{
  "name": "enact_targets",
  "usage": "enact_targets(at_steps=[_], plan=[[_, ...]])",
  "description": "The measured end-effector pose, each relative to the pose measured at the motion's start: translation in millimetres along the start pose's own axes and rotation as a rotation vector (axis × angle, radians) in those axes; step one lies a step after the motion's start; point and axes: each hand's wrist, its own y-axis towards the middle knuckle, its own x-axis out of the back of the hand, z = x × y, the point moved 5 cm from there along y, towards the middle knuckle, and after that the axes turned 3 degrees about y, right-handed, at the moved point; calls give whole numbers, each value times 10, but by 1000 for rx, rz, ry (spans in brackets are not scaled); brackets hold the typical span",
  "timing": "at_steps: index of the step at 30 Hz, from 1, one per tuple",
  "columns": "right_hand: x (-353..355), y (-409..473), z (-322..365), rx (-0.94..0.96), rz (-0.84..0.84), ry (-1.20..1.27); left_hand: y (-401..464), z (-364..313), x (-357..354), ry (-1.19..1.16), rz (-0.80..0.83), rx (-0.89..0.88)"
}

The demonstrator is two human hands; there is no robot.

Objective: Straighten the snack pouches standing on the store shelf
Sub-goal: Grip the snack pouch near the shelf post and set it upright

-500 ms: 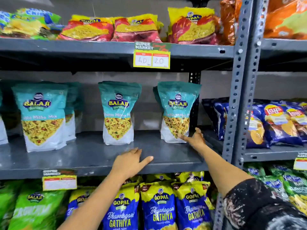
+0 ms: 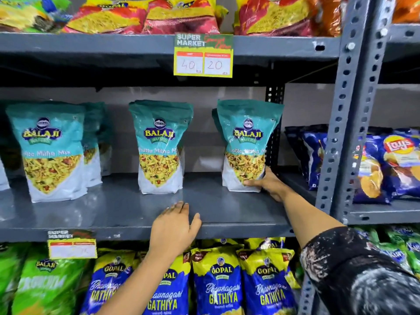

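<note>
Three teal Balaji Khatta Mitha Mix pouches are seen standing in front rows on the grey metal shelf (image 2: 127, 210), with further pouches of the same kind lined up behind them. The right-hand pouch (image 2: 246, 144) stands near the perforated black upright (image 2: 274, 123) and is tilted slightly, its top leaning toward that upright. Its lower right corner is gripped by the right hand (image 2: 269, 184): the thumb is laid across the white base at the front, while the fingers are wrapped round the side and hidden behind the pack. The middle pouch (image 2: 160, 146) stands upright and well apart from both hands, and the left pouch (image 2: 48, 151) stands further forward, near the shelf's front edge.

The left hand (image 2: 173, 228) is laid flat and open on the front lip of the shelf, fingers together and thumb spread to the right; nothing is held by it. A dark speckled sleeve (image 2: 354, 273) is worn on the right arm.

A yellow price tag (image 2: 203, 56) marked 40 and 20 is fixed to the shelf above. Blue Gopal Gathiya bags (image 2: 217, 283) are stacked on the level below, and Lay's packets (image 2: 395, 162) are seen in the neighbouring bay to the right
</note>
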Motion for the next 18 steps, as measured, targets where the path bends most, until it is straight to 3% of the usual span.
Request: enact_targets(at_steps=[10,18], plan=[[-19,17,54,9,68,39,-24,-8,54,5,17,-1],[-19,-117,60,19,10,15,-28,-5,56,4,43,-4]])
